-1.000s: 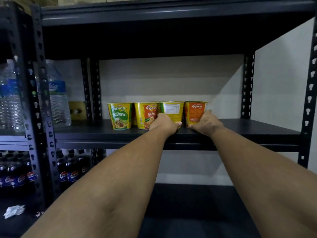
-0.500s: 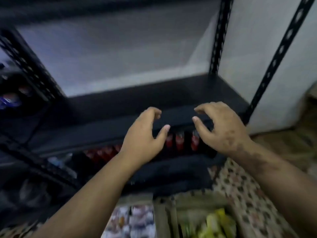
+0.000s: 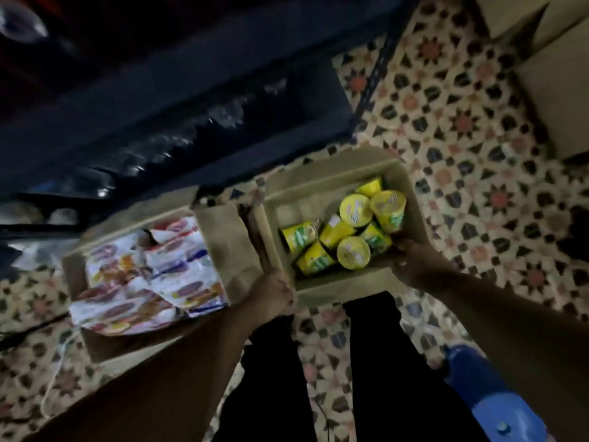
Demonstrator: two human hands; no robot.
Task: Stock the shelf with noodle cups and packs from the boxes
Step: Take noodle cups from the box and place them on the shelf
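A: Both hands down at the open tan cardboard box (image 3: 334, 283) on the floor. Why there?

B: Probably reaching for stock. It holds the yellow-and-green cylindrical noodle cups (image 3: 347, 232), jumbled, some on their sides, some lid-up. The left hand (image 3: 275, 290) sits at the box's near left corner, on the rim by the flap. The right hand (image 3: 412, 258) is at the right wall, just beside the nearest cups.

A: Fingers?

B: Can't tell for either. Left fingers are hidden under the hand; right fingertips are lost in shadow at the box edge. No cup clearly held.

A: And the packs?

B: Second brown cardboard box (image 3: 105, 341) to the left, touching the first, filled with flat white-and-red noodle packs (image 3: 149, 275), glossy crinkled film, lying stacked. Nobody's touching them.

A: Textures?

B: Cups look smooth with round foil-like lids; cardboard matte, flaps folded out. Dark metal shelf (image 3: 178, 100) just behind both boxes, so short lift to stock, I'd guess. Patterned tile floor (image 3: 462, 122), blurry.

A: Risk?

B: Loose cups could roll when one's pulled.
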